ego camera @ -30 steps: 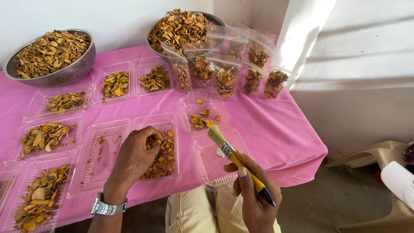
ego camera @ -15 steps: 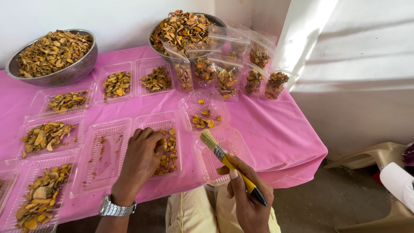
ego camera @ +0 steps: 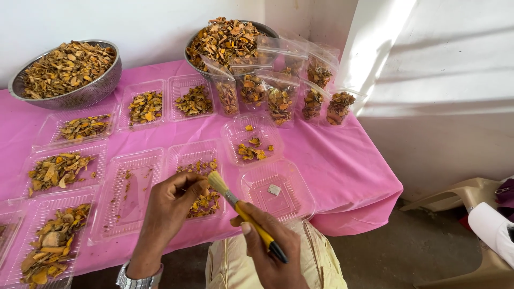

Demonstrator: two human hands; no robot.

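My right hand (ego camera: 273, 249) grips a yellow-handled paintbrush (ego camera: 241, 208), bristles pointing up-left over the table's front edge. My left hand (ego camera: 171, 206), with a metal wristwatch, reaches into a clear plastic tray (ego camera: 195, 152) of dried orange-brown slices (ego camera: 206, 202), fingers curled on the pieces. To the left lies a nearly bare clear tray (ego camera: 128, 195). To the right sits a clear lid-like tray (ego camera: 278, 187) holding one small grey piece (ego camera: 274, 189).
A pink cloth (ego camera: 342, 171) covers the table. Two metal bowls (ego camera: 69, 72) (ego camera: 227, 40) heaped with dried slices stand at the back. Several filled clear bags (ego camera: 281, 99) stand back right; more trays of slices (ego camera: 59, 168) line the left. A beige plastic chair (ego camera: 471, 198) is right.
My right hand has brought the brush left, toward my left hand and the tray of slices. My left hand's fingers have curled tighter on the pieces.
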